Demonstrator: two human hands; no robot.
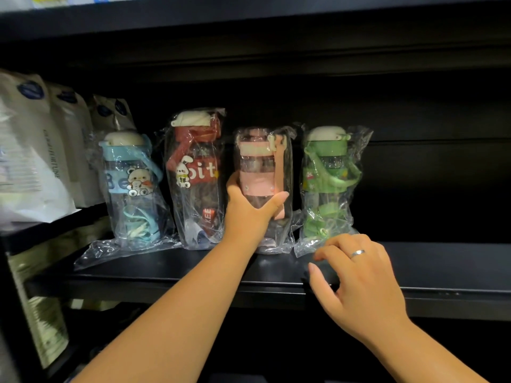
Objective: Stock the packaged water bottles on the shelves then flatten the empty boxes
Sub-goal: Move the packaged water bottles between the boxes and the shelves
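Several water bottles in clear plastic bags stand in a row on the black shelf [431, 261]: a blue one [132, 186], a red one [197, 175], a pink one [261, 164] and a green one [326, 183]. My left hand [249, 208] grips the pink bottle around its middle, thumb on the left side, fingers round the right. My right hand [356, 275] hovers just in front of the green bottle's bag, fingers loosely bent and holding nothing; a ring shows on one finger.
White and beige pouches [33, 150] stand on a shelf section at the left. Another shelf board [249, 20] runs overhead. To the right of the green bottle the black shelf is dark and bare. No boxes are in view.
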